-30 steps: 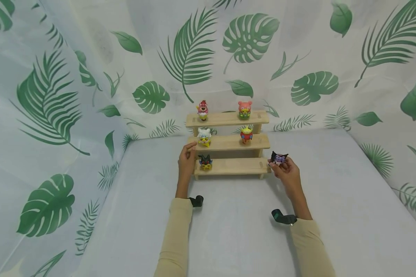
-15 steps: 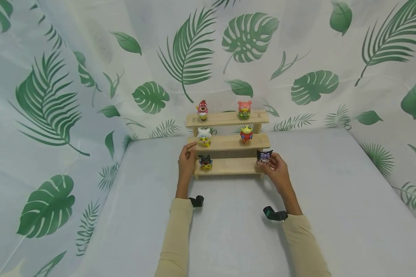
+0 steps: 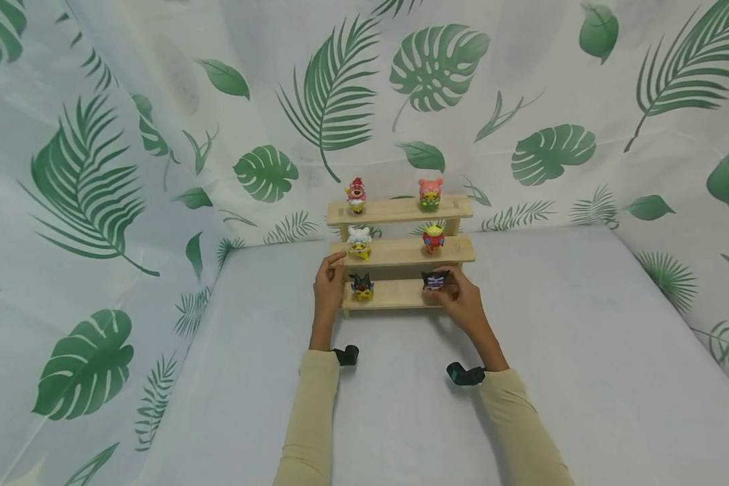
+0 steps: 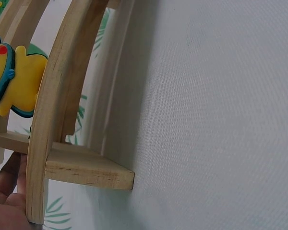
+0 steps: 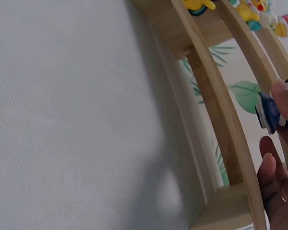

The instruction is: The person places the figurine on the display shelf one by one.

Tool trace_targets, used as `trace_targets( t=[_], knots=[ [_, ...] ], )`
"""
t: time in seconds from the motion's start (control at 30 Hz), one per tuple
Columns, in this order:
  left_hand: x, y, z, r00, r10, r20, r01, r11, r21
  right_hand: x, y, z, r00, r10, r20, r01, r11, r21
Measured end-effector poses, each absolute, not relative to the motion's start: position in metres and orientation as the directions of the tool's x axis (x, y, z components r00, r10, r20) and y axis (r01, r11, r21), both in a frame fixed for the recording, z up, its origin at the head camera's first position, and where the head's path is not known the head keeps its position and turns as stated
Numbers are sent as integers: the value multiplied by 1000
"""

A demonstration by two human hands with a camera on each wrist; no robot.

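A three-tier wooden display stand point(image 3: 395, 291) stands against the back wall. My left hand point(image 3: 329, 287) holds its left end, fingers bent around the side by the lower tiers; in the left wrist view the fingers point(image 4: 9, 175) show behind the board's end. My right hand point(image 3: 462, 297) pinches a small figurine point(image 3: 434, 280) with black pointed ears and a purple bow, at the right part of the bottom tier. In the right wrist view the thumb point(image 5: 285, 103) presses the figurine point(image 5: 269, 112). Whether its base touches the board is hidden.
A dark-eared yellow figurine point(image 3: 362, 287) stands at the bottom tier's left. A white-hooded figurine point(image 3: 359, 243) and a red-caped one point(image 3: 433, 238) occupy the middle tier. Up top are a pink bear-like figurine point(image 3: 356, 196) and a pink-hooded one point(image 3: 429, 194). Leaf-print sheets point(image 3: 340, 88) hang behind.
My right hand has carried the black-eared figurine leftward from beyond the stand's right end to over the bottom tier. The left hand stays at the stand's left end.
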State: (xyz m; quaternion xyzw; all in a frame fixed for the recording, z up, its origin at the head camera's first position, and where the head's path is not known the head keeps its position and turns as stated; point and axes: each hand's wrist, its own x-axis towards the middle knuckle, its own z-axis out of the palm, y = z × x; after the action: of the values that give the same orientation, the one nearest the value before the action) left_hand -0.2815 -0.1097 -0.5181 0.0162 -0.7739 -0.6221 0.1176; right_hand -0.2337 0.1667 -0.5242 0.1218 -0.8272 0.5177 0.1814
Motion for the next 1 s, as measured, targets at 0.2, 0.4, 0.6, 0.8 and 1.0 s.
trace_targets(
  t=[0.2, 0.4, 0.6, 0.8, 1.0],
  knots=[
    [-283, -110, -518, -973, -166, 164, 125, 219, 968, -234, 167, -527, -911, 0, 411, -359, 489, -795],
    [-286, -111, -516, -972, -161, 170, 134, 209, 969, -237, 166, -528, -913, 8, 407, -347, 510, -787],
    [-285, -110, -517, -974, -155, 164, 130, 208, 969, -237, 165, -529, -912, 18, 411, -332, 559, -760],
    [-283, -110, -518, -971, -174, 161, 120, 227, 967, -235, 166, -531, -919, 4, 395, -323, 567, -757],
    [-283, -110, -519, -973, -170, 158, 118, 224, 967, -235, 165, -531, -929, 7, 369, -299, 570, -765]
  ],
)
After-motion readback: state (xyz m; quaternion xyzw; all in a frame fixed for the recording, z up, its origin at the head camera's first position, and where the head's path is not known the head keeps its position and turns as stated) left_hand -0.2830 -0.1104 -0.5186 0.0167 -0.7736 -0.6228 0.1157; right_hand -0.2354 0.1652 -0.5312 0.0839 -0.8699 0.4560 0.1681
